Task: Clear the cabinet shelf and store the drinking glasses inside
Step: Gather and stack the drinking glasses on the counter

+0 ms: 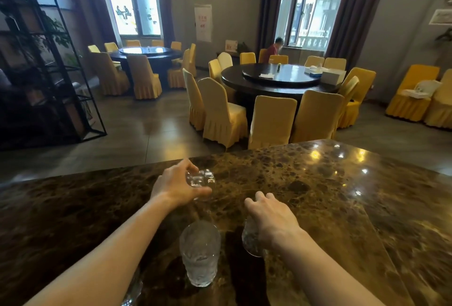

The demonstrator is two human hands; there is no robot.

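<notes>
My left hand (pixel 176 183) is closed around the rim of a clear textured drinking glass (pixel 201 179) standing on the brown marble counter (pixel 318 195). My right hand (pixel 270 217) reaches down over a second glass (pixel 250 239), which is partly hidden under my palm; whether the fingers grip it I cannot tell. A third textured glass (pixel 200 254) stands upright between my forearms, near the front. Part of another glass (pixel 133 288) shows under my left forearm. No cabinet is in view.
The counter's far edge (pixel 244 150) runs ahead of me. Beyond it stand round dark dining tables (pixel 281 78) ringed by yellow covered chairs (pixel 271 120). A black metal shelf frame (pixel 49 61) stands at the left. A person (pixel 275 49) sits by the far window.
</notes>
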